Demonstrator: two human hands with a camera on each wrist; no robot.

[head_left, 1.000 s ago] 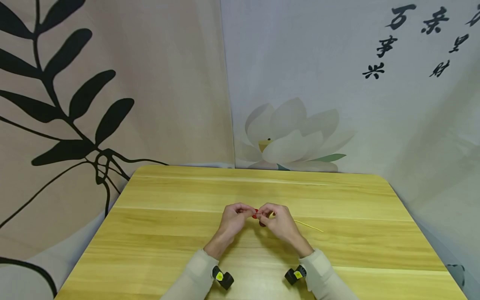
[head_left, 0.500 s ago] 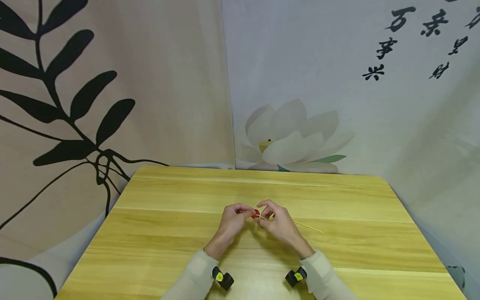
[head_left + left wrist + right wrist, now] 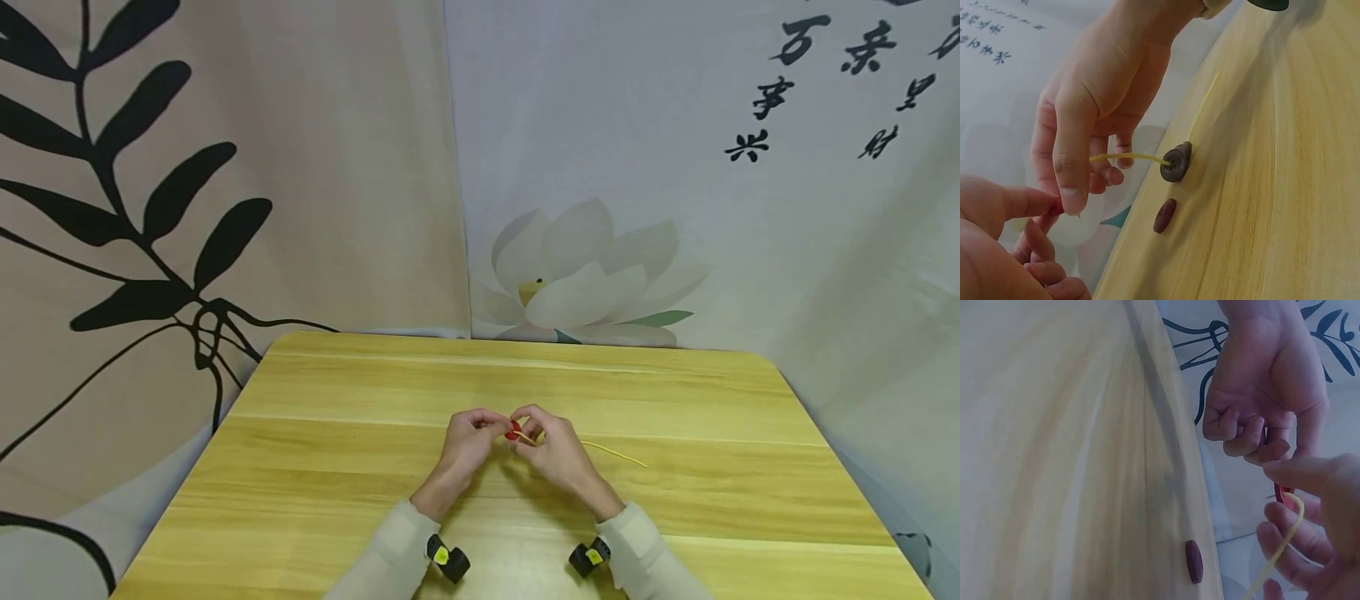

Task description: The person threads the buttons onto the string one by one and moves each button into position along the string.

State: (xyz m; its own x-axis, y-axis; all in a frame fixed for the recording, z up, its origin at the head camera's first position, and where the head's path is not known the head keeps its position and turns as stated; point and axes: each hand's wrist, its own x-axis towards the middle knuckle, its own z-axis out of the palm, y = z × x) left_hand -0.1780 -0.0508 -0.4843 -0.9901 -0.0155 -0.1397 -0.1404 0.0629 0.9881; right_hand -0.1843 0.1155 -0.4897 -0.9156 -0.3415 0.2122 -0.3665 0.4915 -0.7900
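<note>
Over the middle of the table, the left hand (image 3: 467,446) pinches a small red button (image 3: 513,431) between thumb and forefinger. The right hand (image 3: 558,450) faces it, its fingertips at the same button's edge. A yellow cord (image 3: 1280,549) runs from the red button's face back into the right hand. In the left wrist view the cord leaves the right hand and passes through a dark brown button (image 3: 1175,165), with another brown piece right behind it. In that view the left fingertips hide most of the red button (image 3: 1057,205).
A loose dark red button (image 3: 1165,215) lies on the wooden table (image 3: 337,400) near the hands. The cord's far end (image 3: 618,454) trails over the table to the right. Printed cloth hangs behind the table.
The right fingers have lifted off and come back to the button's upper edge. More of the red button and the cord at its face shows now. The left hand has barely moved.
</note>
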